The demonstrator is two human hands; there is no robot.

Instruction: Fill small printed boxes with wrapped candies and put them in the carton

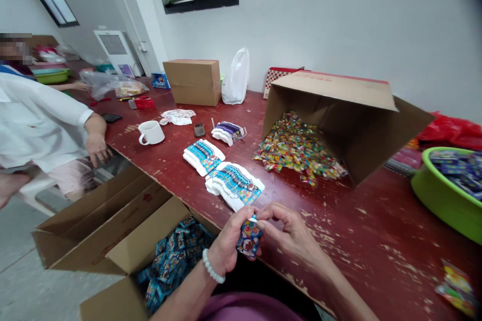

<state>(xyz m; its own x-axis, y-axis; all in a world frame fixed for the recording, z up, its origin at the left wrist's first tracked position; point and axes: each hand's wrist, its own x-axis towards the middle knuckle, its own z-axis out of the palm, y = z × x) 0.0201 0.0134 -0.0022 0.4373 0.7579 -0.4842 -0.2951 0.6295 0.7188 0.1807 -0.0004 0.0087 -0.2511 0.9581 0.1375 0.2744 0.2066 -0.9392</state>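
My left hand (226, 247), with a pale bead bracelet at the wrist, is closed around a small blue printed packet (248, 238) held upright at the table's front edge. The thumb and fingers of my right hand (291, 230) pinch its white top edge. Just beyond my hands lies a fanned stack of flat blue packets (237, 183), with a second blue stack (203, 155) behind it. Below left of my hands, an open carton (124, 253) holds many filled blue packets (175, 256). Wrapped candies (297, 145) spill from a tipped cardboard box (350, 105) onto the red table.
Farther back are a purple stack (228, 132), a small dark device (199, 130), a white mug (151, 133), a closed carton (194, 83) and a white bag (236, 77). A green basin (444, 200) stands right. Another person (41, 120) sits at left.
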